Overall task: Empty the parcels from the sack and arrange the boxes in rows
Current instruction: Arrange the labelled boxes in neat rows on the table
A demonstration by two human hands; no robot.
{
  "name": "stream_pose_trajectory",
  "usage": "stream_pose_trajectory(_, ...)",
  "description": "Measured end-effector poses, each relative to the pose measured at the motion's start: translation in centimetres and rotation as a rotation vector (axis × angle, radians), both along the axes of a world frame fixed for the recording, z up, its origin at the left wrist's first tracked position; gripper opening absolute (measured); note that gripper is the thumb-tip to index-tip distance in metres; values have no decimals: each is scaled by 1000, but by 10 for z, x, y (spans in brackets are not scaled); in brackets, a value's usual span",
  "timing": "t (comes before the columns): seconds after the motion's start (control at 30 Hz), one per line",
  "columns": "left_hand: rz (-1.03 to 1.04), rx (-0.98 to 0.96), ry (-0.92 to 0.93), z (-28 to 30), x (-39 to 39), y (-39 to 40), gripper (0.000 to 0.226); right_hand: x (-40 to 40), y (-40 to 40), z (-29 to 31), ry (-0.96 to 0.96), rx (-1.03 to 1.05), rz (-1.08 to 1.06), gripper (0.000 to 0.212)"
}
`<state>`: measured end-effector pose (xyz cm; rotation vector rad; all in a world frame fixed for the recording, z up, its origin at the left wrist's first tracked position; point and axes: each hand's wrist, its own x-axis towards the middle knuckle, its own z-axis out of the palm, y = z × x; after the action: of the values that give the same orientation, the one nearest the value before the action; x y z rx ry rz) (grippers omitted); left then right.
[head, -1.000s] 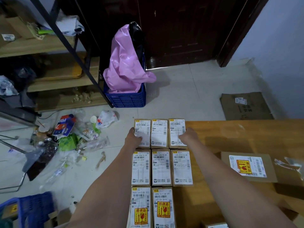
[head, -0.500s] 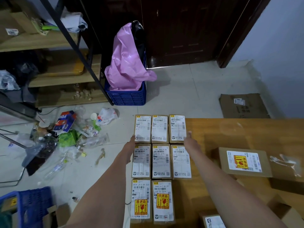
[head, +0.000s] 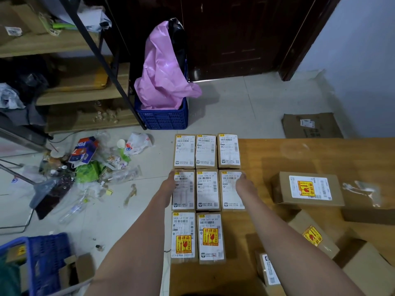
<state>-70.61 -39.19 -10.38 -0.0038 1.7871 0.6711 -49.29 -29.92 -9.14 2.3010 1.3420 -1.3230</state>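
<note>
While flanking the middle row of labelled cardboard boxes (head: 207, 190) at the desk's (head: 299, 154) left edge, left hand (head: 171, 184) and right hand (head: 244, 185) flat, fingers straight, gripping nothing

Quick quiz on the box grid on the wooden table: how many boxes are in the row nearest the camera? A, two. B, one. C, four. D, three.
A: the nearest row holds only two boxes, the left one and the one beside it, both with yellow fragile stickers; the spot to their right is bare table.
</note>
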Motion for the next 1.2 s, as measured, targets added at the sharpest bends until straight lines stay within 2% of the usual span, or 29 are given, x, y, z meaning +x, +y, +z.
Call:
stream_pose_trajectory(0.1,26,-94,91,2,-1,-22,69,17,-21,-9,-105,91,-194,57)
stream_pose_trajectory(0.17,33,-226,83,-4,-6,-47,56,27,-47,-11,-153,127,-273,56)
stream_pose_trajectory(0.23,30,-306,26,-9,-8,-76,33,37,-70,-17,-121,48,-286,53)
stream_pose_trajectory(0.33,-102,-361,-28,0,-4,-101,24,42,-100,-18,-13,-77,-340,36)
stream_pose_trajectory(0.4,-180,-336,-42,5,0,-108,22,36,-115,-11,88,-113,-340,23)
stream_pose_trajectory(0.57,-267,-231,-90,16,13,-115,52,17,-138,-5,298,-274,-222,29)
stream_pose_trajectory(0.63,-306,-207,-60,15,16,-117,51,14,-144,-12,311,-277,-164,47)
stream_pose_trajectory(0.8,-313,-187,-35,12,27,-123,33,13,-156,-18,304,-183,-132,43)
stream_pose_trajectory(1.2,-203,-113,-23,8,31,-130,47,20,-159,-22,313,-99,-26,48)
